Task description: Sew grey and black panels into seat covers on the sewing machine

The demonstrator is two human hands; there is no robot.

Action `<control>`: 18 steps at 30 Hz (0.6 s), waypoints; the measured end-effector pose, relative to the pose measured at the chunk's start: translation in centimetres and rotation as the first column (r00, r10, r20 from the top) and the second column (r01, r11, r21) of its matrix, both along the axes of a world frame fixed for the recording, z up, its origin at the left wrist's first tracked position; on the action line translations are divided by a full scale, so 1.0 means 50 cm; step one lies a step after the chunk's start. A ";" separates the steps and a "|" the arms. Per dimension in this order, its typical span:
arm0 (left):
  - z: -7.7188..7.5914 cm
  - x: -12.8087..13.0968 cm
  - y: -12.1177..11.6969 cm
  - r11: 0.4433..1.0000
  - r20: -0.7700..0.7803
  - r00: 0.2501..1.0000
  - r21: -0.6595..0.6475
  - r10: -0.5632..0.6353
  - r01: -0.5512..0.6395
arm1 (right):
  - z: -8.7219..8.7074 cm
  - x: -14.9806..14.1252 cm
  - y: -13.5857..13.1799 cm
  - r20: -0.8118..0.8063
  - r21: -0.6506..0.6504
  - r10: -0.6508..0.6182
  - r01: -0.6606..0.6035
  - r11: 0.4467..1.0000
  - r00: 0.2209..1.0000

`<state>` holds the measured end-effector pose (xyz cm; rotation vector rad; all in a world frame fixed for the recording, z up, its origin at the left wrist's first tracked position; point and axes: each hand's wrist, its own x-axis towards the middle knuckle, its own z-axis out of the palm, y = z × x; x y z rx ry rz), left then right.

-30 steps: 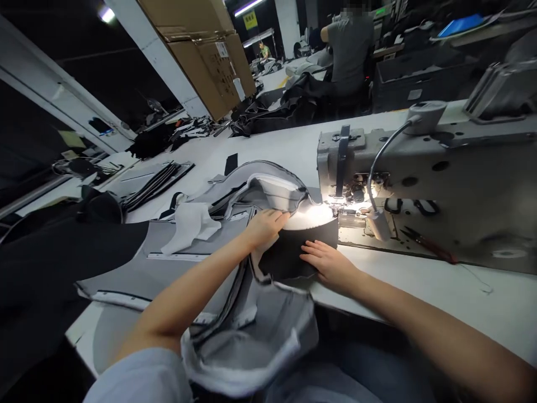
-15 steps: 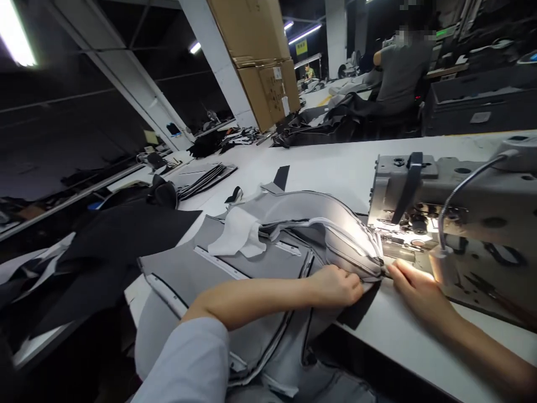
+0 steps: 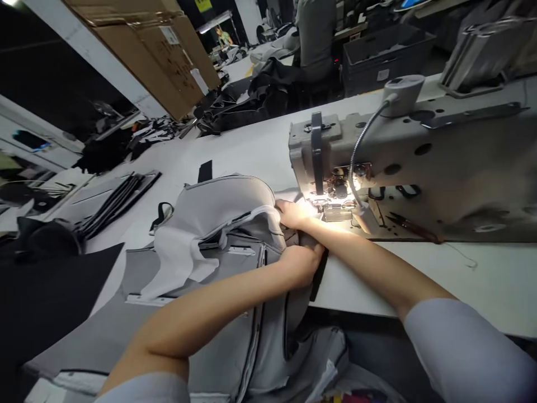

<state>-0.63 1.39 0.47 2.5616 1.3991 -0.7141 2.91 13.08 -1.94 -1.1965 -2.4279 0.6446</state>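
Gray piped fabric cover (image 3: 222, 196) sprawls over the white table (image 3: 364, 277), its far end bunched up by the lit needle area of the sewing machine (image 3: 406, 157). Left hand (image 3: 300, 266) has fingers curled closed, gripping the cover's near edge; right hand (image 3: 295, 214) is on it right beside the needle, fingers bent, but from here I can't tell if they pinch, fingertips hidden. White cloth strip (image 3: 178, 260) drapes across the cover, red-handled snips (image 3: 419, 230) lying on the machine bed.
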 end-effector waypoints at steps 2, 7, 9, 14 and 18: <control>0.012 -0.016 0.008 0.999 -0.031 0.999 -0.035 0.009 -0.010 | -0.009 0.044 -0.019 -0.033 0.002 0.023 -0.023 1.000 0.999; 0.024 -0.064 0.026 0.999 -0.030 0.999 -0.020 0.033 -0.034 | -0.055 0.219 -0.142 -0.132 0.256 0.088 -0.052 0.965 0.987; 0.028 -0.074 0.038 0.997 0.030 0.997 -0.034 0.065 -0.064 | -0.070 0.269 -0.191 -0.047 0.379 0.139 -0.111 0.919 0.989; 0.053 -0.075 0.069 0.969 0.189 0.968 -0.212 0.167 -0.126 | -0.081 0.267 -0.246 0.121 0.636 0.277 -0.289 0.716 0.953; 0.067 -0.076 0.085 0.943 0.247 0.943 -0.300 0.224 -0.145 | -0.085 0.230 -0.254 0.117 0.728 0.237 -0.246 0.640 0.964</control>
